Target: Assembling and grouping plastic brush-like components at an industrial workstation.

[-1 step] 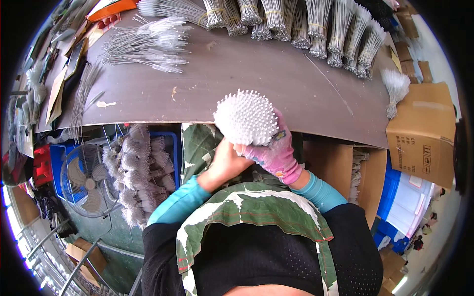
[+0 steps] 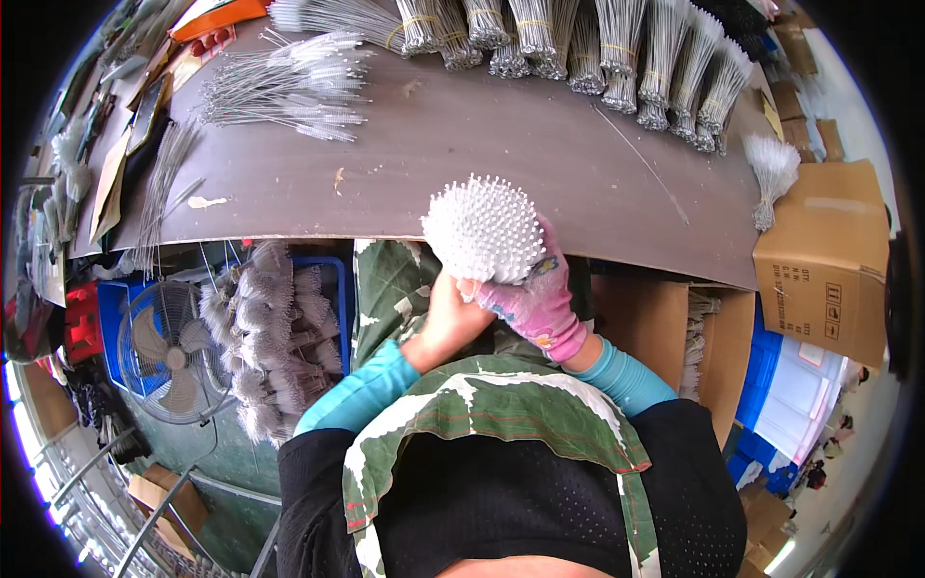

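Note:
A thick bundle of white-bristled wire brushes (image 2: 485, 229) stands upright at the table's front edge, its round bristle ends facing up toward me. My right hand (image 2: 537, 303), in a pink patterned glove, is wrapped round the bundle's right and near side. Bare and closed, my left hand (image 2: 451, 318) grips it from below on the left, its fingers partly hidden by the glove and bristles. The lower wire part of the bundle cannot be seen. Loose wire brushes (image 2: 289, 87) lie in a heap at the far left of the brown table (image 2: 405, 183).
Tied brush bundles (image 2: 617, 58) line the table's far side, with another bundle (image 2: 769, 178) by a cardboard box (image 2: 819, 260) at right. A single brush (image 2: 641, 164) lies on the tabletop. Below left are a fan (image 2: 175, 356) and hanging brush bundles (image 2: 265, 337).
The brush bundle has shifted slightly to the right, and my left hand and forearm have moved a little right with it. Both hands keep their hold.

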`<state>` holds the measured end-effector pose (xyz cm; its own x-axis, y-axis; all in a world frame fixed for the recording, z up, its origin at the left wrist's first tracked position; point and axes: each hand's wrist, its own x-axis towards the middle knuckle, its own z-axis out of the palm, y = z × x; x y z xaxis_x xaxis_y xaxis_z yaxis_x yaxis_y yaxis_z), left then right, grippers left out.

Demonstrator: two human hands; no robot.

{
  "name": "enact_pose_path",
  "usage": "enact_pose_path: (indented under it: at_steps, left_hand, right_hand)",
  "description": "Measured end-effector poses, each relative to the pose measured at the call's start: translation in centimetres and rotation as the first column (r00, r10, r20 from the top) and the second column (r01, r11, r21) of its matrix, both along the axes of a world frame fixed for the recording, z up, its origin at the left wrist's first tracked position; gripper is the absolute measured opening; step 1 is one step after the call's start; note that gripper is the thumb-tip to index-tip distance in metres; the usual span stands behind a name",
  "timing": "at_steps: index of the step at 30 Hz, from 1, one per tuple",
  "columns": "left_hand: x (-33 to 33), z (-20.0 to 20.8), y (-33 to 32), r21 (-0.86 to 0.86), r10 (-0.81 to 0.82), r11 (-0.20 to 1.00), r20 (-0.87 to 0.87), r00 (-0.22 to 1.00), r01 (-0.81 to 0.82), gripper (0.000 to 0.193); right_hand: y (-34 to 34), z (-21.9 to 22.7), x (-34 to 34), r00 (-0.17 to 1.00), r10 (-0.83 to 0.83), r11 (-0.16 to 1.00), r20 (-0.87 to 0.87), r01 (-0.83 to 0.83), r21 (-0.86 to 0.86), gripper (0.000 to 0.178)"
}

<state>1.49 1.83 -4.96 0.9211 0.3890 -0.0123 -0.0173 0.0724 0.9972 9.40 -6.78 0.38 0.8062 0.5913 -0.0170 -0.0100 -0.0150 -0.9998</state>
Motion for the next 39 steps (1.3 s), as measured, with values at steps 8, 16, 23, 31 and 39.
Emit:
enact_pose_path:
  at_steps: [8,16,23,31,39]
  left_hand:
    - [1.1,-3.1,-2.8,-0.042,0.157,0.987,0.110,0.981,-0.153,0.040]
    - [1.2,-5.2,-1.7,0.625,0.134,0.766,0.073,0.988,-0.150,0.035]
    - [1.0,-5.7,-1.0,0.675,0.022,0.737,0.021,1.000,-0.030,0.040]
    - [1.1,-4.5,-0.4,0.236,-0.053,0.972,0.186,0.981,0.008,0.036]
    - [1.8,-8.6,0.1,0.517,-0.138,0.850,0.036,0.990,0.100,0.043]
  right_hand:
    - [-2.2,-1.9,-0.5,0.980,0.020,0.996,0.199,-0.003,-0.090,0.094]
    - [-5.2,2.1,4.0,0.891,0.357,0.912,0.279,-0.269,-0.310,0.047]
    - [-3.0,2.7,6.2,0.985,0.053,0.993,-0.163,-0.069,-0.093,0.010]
    - [-2.9,2.8,7.0,0.944,0.255,0.959,-0.211,-0.275,-0.070,0.014]
    - [-4.5,5.4,9.4,0.787,0.603,0.712,0.132,-0.456,-0.534,0.050]
